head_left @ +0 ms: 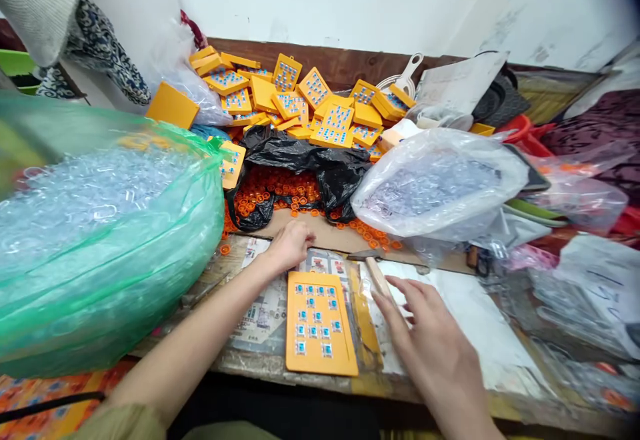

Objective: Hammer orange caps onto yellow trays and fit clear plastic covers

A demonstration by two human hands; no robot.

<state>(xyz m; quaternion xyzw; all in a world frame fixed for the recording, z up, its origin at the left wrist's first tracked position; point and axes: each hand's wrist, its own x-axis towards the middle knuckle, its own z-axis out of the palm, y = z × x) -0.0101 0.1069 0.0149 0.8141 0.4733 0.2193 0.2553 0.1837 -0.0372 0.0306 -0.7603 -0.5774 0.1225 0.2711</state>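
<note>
A flat yellow tray (320,353) studded with small blue pieces lies on the worktop just in front of me. My left hand (291,243) rests curled above the tray's top left corner, near scattered orange rings (370,232); what its fingers hold, if anything, is hidden. My right hand (430,340) hovers to the right of the tray, fingers stretched out and apart, holding nothing. A wooden handle (379,277) lies just beyond its fingertips.
A big green bag of clear plastic bits (100,240) fills the left. A black bag of orange rings (300,167) sits behind the tray, and a heap of yellow trays (300,103) lies further back. A clear bag (440,187) stands at right.
</note>
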